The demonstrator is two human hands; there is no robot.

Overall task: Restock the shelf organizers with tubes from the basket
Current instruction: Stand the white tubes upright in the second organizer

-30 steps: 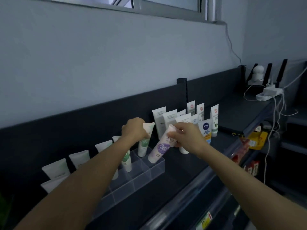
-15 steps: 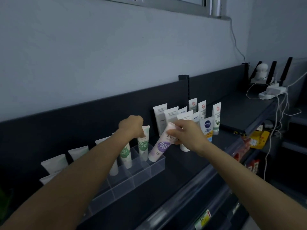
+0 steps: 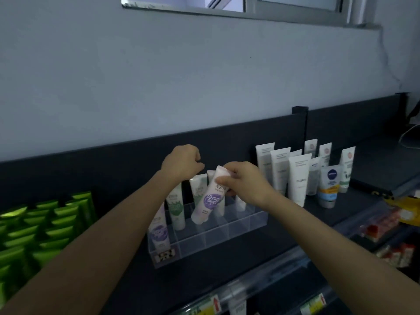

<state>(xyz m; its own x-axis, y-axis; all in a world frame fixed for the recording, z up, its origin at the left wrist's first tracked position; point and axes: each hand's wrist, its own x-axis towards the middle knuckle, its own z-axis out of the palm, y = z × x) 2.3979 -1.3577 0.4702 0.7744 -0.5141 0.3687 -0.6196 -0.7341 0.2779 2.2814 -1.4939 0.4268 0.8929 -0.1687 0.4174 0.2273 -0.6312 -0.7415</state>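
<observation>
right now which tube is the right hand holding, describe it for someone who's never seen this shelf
On the dark shelf under the window stands a clear organizer. Near its middle a white tube with a purple label leans tilted, its top pinched by the right hand. The green-labelled tubes beside it stand upright.

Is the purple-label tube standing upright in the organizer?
No: the purple-label tube leans, its top pinched by the right hand, its lower end down in the clear organizer.
</observation>
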